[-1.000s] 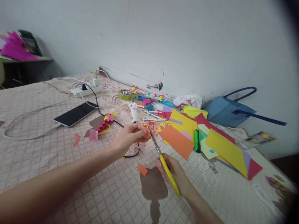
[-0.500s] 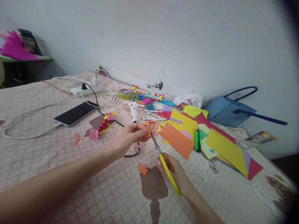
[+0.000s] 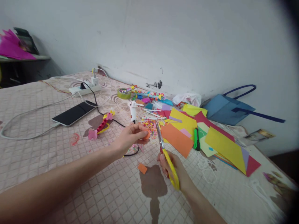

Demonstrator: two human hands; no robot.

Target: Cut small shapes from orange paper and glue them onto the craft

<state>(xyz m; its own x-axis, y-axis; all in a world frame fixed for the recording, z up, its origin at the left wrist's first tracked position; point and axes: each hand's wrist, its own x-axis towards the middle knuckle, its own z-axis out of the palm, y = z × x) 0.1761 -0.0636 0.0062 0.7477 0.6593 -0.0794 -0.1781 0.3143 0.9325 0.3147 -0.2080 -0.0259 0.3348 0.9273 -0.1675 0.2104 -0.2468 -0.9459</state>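
Note:
Between the thumb and fingers of my left hand point(image 3: 133, 138) is a small orange paper piece point(image 3: 147, 134). My right hand point(image 3: 175, 169) is wrapped round the handles of yellow-handled scissors point(image 3: 170, 161). Their metal blades point up and away, a short gap to the right of the orange piece. Below my left hand an orange paper scrap point(image 3: 142, 168) lies on the tablecloth. Past the hands stands a white glue gun point(image 3: 133, 112), and a heap of colourful paper clippings point(image 3: 151, 127) lies beside it.
Coloured paper sheets point(image 3: 178, 140) and a green box cutter point(image 3: 196, 139) spread to the right, before a blue paper bag point(image 3: 227, 109). To the left lie a phone point(image 3: 74, 113), a power strip point(image 3: 85, 89) with cables, and a pink-and-red flower craft point(image 3: 101, 126). Tape point(image 3: 124, 93) sits farther back.
The scissors have moved right, away from the orange piece, and turned so their blades point more upright. My left hand keeps hold of the piece in nearly the same place.

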